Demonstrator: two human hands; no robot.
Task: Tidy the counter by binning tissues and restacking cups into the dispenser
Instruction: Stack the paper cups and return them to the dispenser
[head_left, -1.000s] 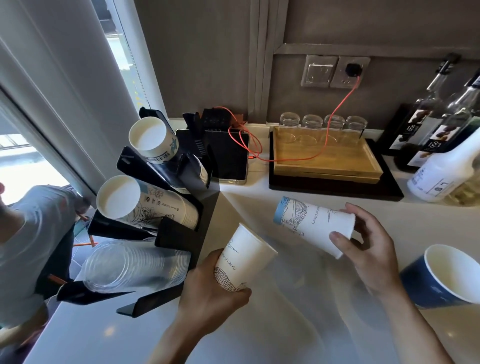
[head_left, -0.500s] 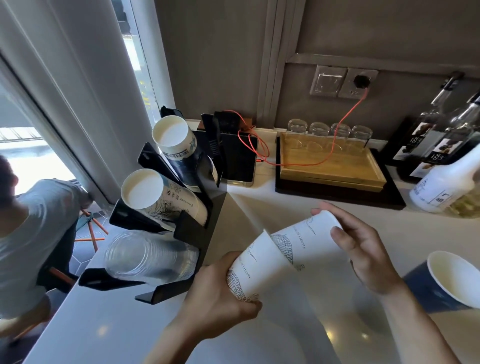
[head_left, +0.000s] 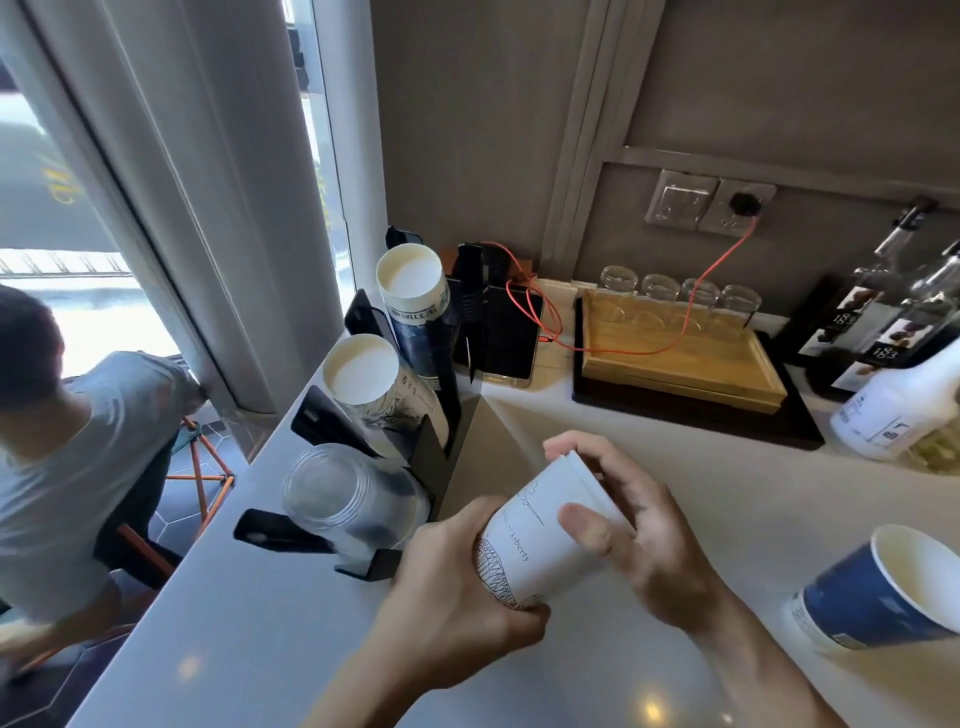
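- We hold two nested white paper cups (head_left: 540, 540) above the counter (head_left: 675, 467), tilted, rims up and away from us, just right of the black cup dispenser (head_left: 441, 457).
- Our left hand (head_left: 457, 587) wraps the base end, fingers curled tight beneath it.
- Our right hand (head_left: 639, 525) closes over the rim end, thumb pressed on the cup wall, fingers hooked over the doubled rim.
- The dispenser carries three slanted stacks: clear plastic cups (head_left: 348, 499) lowest, white paper cups (head_left: 374, 384) in the middle, blue-printed paper cups (head_left: 415, 296) on top.
- Well right of the dispenser, a blue paper cup (head_left: 878, 592) lies on its side on the counter.
- Behind the dispenser's right side sits a wooden tray (head_left: 680, 358) with upturned glasses (head_left: 675, 291); an orange cable (head_left: 691, 306) crosses it.
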